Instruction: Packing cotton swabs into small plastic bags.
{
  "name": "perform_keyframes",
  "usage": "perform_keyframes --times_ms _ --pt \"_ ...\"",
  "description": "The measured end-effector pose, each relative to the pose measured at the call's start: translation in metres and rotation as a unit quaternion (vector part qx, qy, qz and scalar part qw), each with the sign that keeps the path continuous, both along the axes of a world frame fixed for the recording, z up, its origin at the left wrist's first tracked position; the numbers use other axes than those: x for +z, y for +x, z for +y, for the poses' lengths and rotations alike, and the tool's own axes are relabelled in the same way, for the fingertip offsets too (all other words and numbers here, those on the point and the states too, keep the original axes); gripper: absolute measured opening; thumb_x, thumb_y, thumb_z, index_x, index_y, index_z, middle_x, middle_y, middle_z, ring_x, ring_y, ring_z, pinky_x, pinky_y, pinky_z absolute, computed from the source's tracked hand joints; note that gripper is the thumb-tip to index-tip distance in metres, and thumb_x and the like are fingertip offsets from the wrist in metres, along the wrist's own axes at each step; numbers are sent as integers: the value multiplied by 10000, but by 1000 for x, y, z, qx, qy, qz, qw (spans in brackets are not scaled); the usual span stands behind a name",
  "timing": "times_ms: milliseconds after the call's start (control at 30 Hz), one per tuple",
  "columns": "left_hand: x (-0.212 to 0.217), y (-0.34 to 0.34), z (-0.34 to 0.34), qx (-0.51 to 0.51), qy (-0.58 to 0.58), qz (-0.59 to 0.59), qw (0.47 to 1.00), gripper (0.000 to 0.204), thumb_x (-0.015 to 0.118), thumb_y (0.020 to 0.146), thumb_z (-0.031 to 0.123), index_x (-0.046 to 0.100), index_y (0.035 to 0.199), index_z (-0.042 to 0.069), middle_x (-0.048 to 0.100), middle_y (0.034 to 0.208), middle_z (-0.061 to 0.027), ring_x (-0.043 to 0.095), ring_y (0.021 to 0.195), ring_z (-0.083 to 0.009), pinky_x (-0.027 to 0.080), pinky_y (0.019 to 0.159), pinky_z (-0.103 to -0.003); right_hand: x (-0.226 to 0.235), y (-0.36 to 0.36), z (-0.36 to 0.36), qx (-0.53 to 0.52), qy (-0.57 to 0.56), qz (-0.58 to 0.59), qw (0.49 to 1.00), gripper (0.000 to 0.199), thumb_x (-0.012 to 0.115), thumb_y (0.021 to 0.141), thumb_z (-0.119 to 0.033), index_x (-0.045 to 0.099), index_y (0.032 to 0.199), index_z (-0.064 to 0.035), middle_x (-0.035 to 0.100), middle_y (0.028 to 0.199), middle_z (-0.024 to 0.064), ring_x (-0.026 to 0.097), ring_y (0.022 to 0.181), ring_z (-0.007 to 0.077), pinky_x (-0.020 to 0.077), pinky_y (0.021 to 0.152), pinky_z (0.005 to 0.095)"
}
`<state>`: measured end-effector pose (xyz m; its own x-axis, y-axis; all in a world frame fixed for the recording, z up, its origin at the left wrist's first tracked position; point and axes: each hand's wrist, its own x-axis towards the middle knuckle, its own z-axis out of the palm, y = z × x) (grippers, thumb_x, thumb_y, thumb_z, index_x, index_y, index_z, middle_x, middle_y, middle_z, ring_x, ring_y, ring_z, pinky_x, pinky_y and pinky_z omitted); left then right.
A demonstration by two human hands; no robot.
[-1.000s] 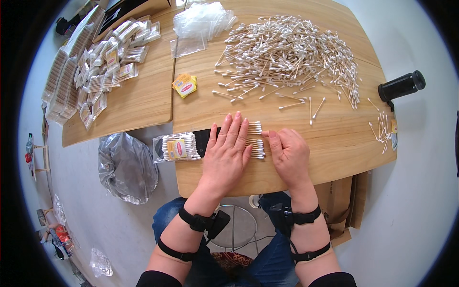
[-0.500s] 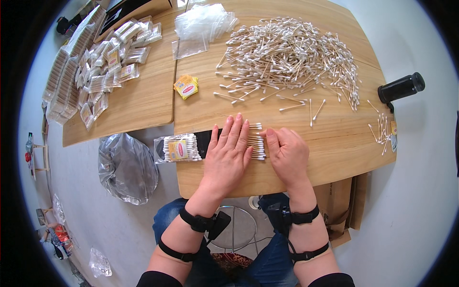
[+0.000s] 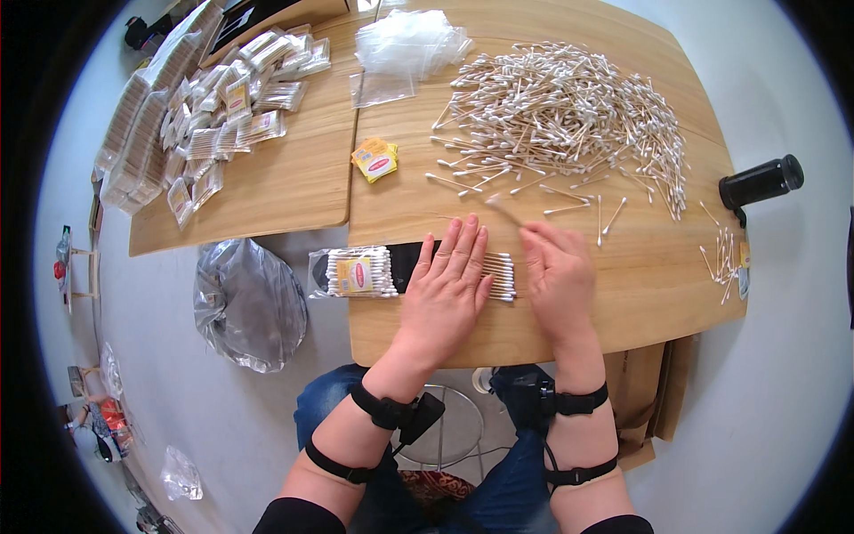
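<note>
My left hand (image 3: 447, 285) lies flat, fingers stretched, over a row of cotton swabs (image 3: 502, 278) whose white tips stick out at its right side. Under and beside its fingers is a black strip (image 3: 406, 263). Left of that, a clear bag (image 3: 318, 271) filled with swabs and a yellow-and-red label card (image 3: 356, 275) overhangs the table edge. Just right of the row, my right hand (image 3: 562, 280) pinches a single cotton swab (image 3: 507, 211) between thumb and finger; its tip points up-left, smeared by motion.
A large heap of loose swabs (image 3: 569, 116) covers the far right. Label cards (image 3: 375, 160) and empty clear bags (image 3: 409, 43) lie left of it. Packed bags (image 3: 236, 98) crowd the left table. A black bottle (image 3: 761, 182) stands at the right edge; a grey bag (image 3: 249, 303) sits below.
My right hand has lifted away from the row's end and now holds a swab out, up and left. My left hand stays flat on the row. The whole view has shifted slightly.
</note>
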<state>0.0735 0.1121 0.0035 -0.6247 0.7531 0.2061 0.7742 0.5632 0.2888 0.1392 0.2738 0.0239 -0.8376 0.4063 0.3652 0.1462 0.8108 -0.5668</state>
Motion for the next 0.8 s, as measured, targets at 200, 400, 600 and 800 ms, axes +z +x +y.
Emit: perform_keyframes --times_ms 200,400,600,800 --pt "-6 2 1 12 26 -7 1000 604 559 980 303 406 1507 51 372 1588 -105 335 1477 -246 240 1206 -447 9 15 -20 10 76 -48 996 281 646 892 -146 700 1129 -3 631 1256 162 577 1132 344 461 948 438" --pt "-3 2 0 17 60 -22 998 551 556 979 277 457 1469 44 396 1572 -111 355 1464 -253 253 1202 -444 4 25 -44 74 112 -169 976 599 586 924 -193 433 1469 4 445 1511 190 379 1431 349 262 1178 498" --pt "5 -7 -8 24 142 -70 987 456 561 977 208 526 1393 26 504 1474 -163 446 1399 -303 329 1162 -455 2 20 -45 75 150 -227 959 604 528 977 -233 368 1519 -19 377 1574 151 312 1482 292 161 1215 526" --pt "19 -60 -74 180 174 40 967 145 568 976 174 600 964 33 625 1016 -137 582 992 -347 453 881 -456 2 7 -56 92 150 -202 963 592 530 990 -251 374 1522 -45 386 1577 112 321 1479 271 156 1214 542"
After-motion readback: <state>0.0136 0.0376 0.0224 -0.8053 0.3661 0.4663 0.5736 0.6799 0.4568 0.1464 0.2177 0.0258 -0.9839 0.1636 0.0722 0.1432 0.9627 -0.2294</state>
